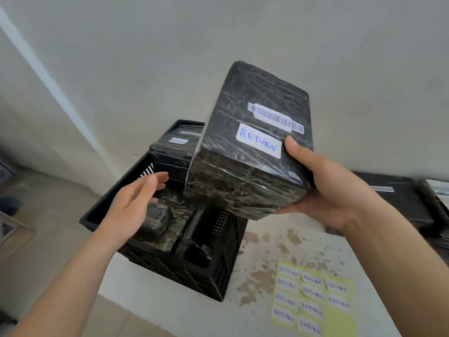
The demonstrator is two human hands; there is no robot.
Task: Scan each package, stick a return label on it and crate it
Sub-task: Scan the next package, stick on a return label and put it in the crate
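My right hand [323, 190] grips a black plastic-wrapped package [243, 147] by its near right corner and holds it tilted in the air above the black crate [189, 271]. A barcode strip [275, 117] and a white RETURN label [258, 141] sit on the package's top face. My left hand [132, 205] hovers flat over the crate's left side, fingers spread, holding nothing. Inside the crate lie other wrapped black packages [170, 152], one with a white label on top. A dark handheld object [196, 256], possibly the scanner, lies in the crate's near corner.
A yellow sheet of RETURN stickers [313, 300] lies on the stained white table [262, 259] to the right of the crate. More black packages [398, 198] are stacked at the right edge against the wall. The floor drops away on the left.
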